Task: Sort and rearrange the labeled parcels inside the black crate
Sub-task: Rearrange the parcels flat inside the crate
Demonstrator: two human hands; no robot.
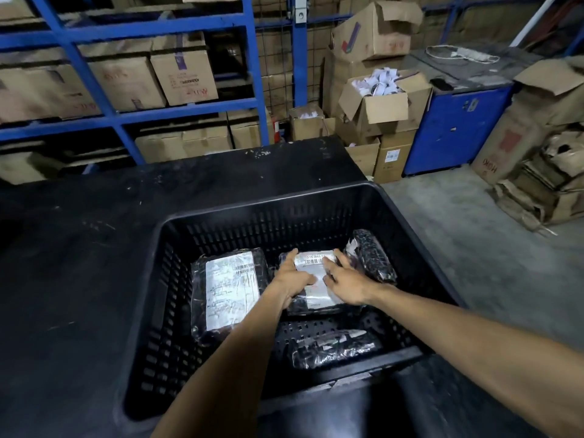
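A black slotted crate (pixel 262 203) sits on a black table. Inside lie several black plastic-wrapped parcels. A large parcel with a white label (pixel 229 289) lies flat at the left. In the middle a smaller labeled parcel (pixel 313 263) rests on the crate floor, with my left hand (pixel 294 279) on its left side and my right hand (pixel 346 281) on its right side, fingers spread over it. A wrapped parcel (pixel 373 257) leans against the right wall. Another wrapped parcel (pixel 331 347) lies near the front, label not visible.
The black table (pixel 94 248) spreads left and behind the crate. Blue shelving (pixel 252 64) with cardboard boxes stands behind. Open cartons (pixel 382 105), a blue cabinet (pixel 455 128) and flattened cardboard (pixel 543 191) stand on the concrete floor at right.
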